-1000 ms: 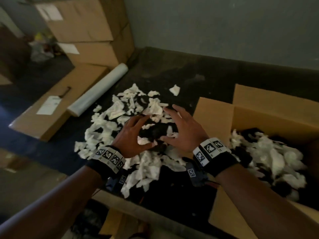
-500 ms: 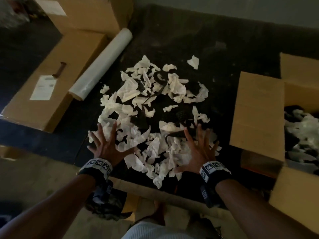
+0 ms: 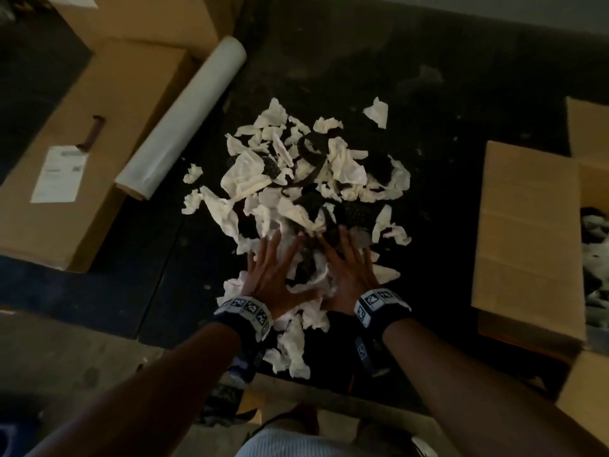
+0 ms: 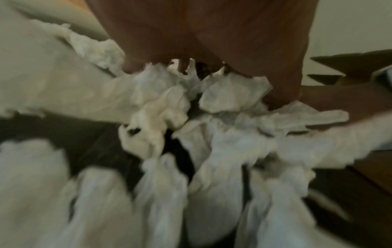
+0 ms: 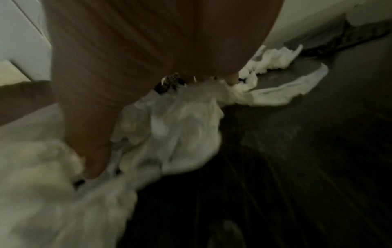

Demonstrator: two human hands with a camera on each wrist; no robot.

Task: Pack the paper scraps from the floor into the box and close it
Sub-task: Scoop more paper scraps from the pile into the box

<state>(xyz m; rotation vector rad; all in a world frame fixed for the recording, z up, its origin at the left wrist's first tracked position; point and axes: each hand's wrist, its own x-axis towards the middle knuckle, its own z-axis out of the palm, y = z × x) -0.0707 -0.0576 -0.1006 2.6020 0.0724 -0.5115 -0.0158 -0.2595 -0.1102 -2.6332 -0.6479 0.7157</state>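
On the near edge of the pile, the left hand (image 3: 268, 278) and the right hand (image 3: 351, 277) are laid palm-down, side by side, with fingers straight and spread and pointing away from the person; nothing is gripped or pinched. White paper scraps (image 3: 346, 169) are pressed beneath both palms, and torn pieces are seen bunched against the fingers (image 4: 148, 55) in the left wrist view. The right wrist view is blurred, so it cannot be told how firmly the scraps are pressed there, though crumpled white paper is seen under the right palm (image 5: 127, 58). Dark speckled pieces are mixed among the white ones, and the whole pile is spread over a dark floor (image 3: 438, 206), reaching from just in front of the wrists outward to one stray scrap (image 3: 377, 112) lying apart at the far side. Banded markers are worn on both wrists. Well to the right of the pile, the box (image 3: 527, 239) is stood with its flaps open, and white and dark scraps are seen inside it at the frame edge. To the left, a roll of clear film (image 3: 183, 123) is laid slantwise beside a flat cardboard carton (image 3: 99, 166) bearing a white label (image 3: 59, 174)
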